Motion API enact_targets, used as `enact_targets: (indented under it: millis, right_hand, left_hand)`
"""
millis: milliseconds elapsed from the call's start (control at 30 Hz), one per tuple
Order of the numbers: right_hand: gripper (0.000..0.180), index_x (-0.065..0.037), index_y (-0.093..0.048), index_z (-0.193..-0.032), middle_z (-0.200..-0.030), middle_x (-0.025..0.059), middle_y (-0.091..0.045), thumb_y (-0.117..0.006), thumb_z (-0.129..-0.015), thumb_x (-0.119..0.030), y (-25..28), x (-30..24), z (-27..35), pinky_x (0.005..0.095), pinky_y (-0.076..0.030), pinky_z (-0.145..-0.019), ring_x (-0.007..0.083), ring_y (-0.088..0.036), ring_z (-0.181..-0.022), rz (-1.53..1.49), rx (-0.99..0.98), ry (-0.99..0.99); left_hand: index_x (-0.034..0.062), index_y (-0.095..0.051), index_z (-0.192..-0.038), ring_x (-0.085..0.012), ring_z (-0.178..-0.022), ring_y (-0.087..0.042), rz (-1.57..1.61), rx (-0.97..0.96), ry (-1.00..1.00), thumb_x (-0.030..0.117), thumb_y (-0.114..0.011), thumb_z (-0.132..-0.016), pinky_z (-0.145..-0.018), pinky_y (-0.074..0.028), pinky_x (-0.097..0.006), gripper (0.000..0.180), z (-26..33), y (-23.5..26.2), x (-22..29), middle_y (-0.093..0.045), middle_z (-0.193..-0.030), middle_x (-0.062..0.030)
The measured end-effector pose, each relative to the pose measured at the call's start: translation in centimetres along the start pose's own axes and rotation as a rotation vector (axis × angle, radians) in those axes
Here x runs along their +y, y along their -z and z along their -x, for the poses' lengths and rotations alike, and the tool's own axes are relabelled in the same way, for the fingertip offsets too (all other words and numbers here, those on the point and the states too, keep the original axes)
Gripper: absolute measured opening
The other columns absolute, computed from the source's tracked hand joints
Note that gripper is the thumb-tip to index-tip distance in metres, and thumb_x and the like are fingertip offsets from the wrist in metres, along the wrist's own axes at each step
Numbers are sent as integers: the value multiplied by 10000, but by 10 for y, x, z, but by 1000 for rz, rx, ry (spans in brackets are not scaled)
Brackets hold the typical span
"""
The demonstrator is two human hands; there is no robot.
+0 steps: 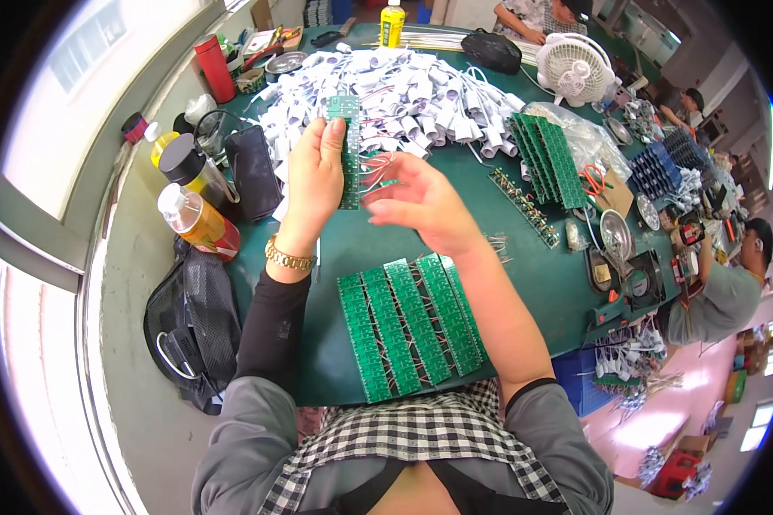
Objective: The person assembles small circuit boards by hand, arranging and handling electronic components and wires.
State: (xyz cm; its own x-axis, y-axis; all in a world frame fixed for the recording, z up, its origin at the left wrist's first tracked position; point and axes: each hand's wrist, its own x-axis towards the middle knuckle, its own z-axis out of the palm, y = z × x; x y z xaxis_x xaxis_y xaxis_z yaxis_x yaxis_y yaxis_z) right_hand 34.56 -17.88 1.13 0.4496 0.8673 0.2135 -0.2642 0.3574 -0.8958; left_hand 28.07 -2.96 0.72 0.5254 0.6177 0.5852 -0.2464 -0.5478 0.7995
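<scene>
My left hand (316,172) is closed around a narrow green circuit board strip (349,154), held upright above the table with the thumb on its face. My right hand (423,206) is just to the right of the strip, thumb and fingers apart. Thin red and white wires (376,168) lie by its fingertips; whether any are pinched is unclear. Below my hands, several green circuit board strips (374,330) lie side by side on the table, with wires showing between them. Behind the held strip spreads a large heap of white lamp sockets (421,94) with leads.
Bottles (199,221) and a black phone (253,172) stand at the left, above a black mesh bag (193,318). More green boards (548,161), a populated strip (524,208), orange-handled scissors (593,178) and a white fan (575,69) are rightward. Other people work beyond.
</scene>
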Motion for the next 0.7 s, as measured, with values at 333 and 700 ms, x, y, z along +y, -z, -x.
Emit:
enact_targets:
  millis: [333,700]
  right_hand:
    - [59,-6,-624,-868,-765,35,-612,-627,-814,-30,-7,32,-2,230,-499,-597,83,-570,-653,106,353,325]
    - [445,-10,-498,-1165,-760,10,-543,-689,-766,-63,0,16,-14,214,-455,-598,78,-516,-693,-67,91,186]
  left_hand:
    - [6,-501,-802,-122,-582,-397,6,109,120,283,-443,-963,-541,-366,-304,326,3,-7,-3,-482,-623,-59]
    - [-34,-554,-981,-95,-790,-448,417,201,340,314,-396,-968,-734,-386,-245,383,-12,10,-11,-553,-887,-34]
